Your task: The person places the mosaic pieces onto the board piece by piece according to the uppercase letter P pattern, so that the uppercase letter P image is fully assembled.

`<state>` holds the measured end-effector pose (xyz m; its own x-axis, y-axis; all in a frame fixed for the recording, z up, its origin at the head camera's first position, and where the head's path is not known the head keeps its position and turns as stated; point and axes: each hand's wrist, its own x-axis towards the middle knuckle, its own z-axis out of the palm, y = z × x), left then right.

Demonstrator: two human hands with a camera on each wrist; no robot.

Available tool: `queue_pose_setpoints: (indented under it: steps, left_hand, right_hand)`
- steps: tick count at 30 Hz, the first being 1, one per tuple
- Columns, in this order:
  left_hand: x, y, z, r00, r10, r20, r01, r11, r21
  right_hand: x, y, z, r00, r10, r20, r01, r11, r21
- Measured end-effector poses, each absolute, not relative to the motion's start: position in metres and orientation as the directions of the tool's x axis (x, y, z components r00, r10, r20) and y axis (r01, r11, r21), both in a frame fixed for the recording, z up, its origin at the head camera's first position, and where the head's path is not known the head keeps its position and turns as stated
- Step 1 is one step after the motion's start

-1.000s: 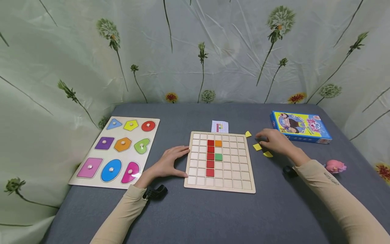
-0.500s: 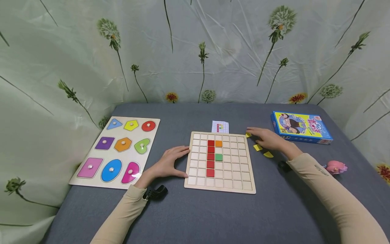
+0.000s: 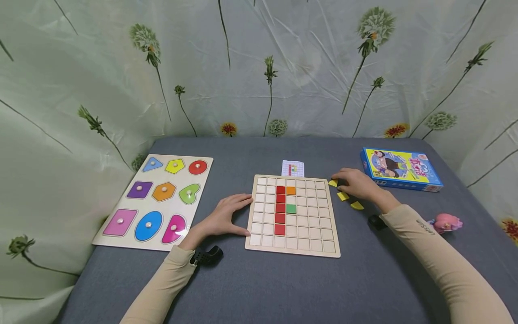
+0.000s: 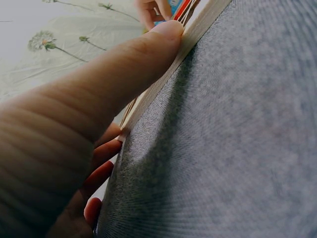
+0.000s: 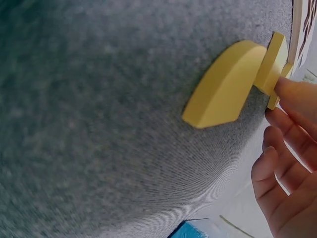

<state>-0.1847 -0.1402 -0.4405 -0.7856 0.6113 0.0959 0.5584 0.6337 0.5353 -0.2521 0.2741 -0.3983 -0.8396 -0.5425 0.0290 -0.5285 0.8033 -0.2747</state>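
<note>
A square wooden grid board [image 3: 309, 234] lies on the table, with a column of red squares [image 3: 280, 208], an orange square [image 3: 291, 191] and a green square [image 3: 291, 209] in its cells. My left hand [image 3: 222, 217] rests along the board's left edge, thumb and fingers spread and fairly straight. Beside the board's far right corner, my right hand [image 3: 359, 183] pinches a yellow quarter-circle piece [image 3: 333, 183], partly hidden by the fingers. A yellow square piece [image 5: 273, 64] and another yellow quarter-circle [image 5: 228, 84] lie close by on the cloth.
Behind the board lies a small printed grid card [image 3: 293, 168]. A knobbed shape puzzle [image 3: 190, 177] is at the left. Further right are a blue and yellow box [image 3: 400, 168] and a pink toy [image 3: 446, 222]. A floral curtain [image 3: 226, 67] hangs behind the table.
My right hand has reached left from above the yellow square to the far quarter-circle, which has shifted slightly right and nearer. The left hand stays at the board's edge.
</note>
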Motion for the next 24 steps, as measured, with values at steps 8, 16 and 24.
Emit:
queue_pose_setpoints:
  steps: [8,16,24]
  left_hand:
    - [-0.1842,-0.1399,-0.4399,-0.785,0.612,0.096,0.559,0.633,0.536]
    - [-0.1841,-0.1406,-0.4402,-0.786,0.610,0.096,0.557,0.634,0.536]
    - [-0.1834,-0.1401,-0.4398,-0.789,0.609,0.083,0.550,0.640,0.536]
  right_hand:
    - [-0.2523,0.2728,-0.3989,-0.855,-0.518,0.028,-0.505,0.819,-0.271]
    - [-0.2532,0.2696,-0.3995,-0.873,-0.486,0.030,-0.474,0.835,-0.280]
    - [-0.2516,0.2678,-0.3961,-0.903,-0.429,-0.014,-0.407,0.866,-0.291]
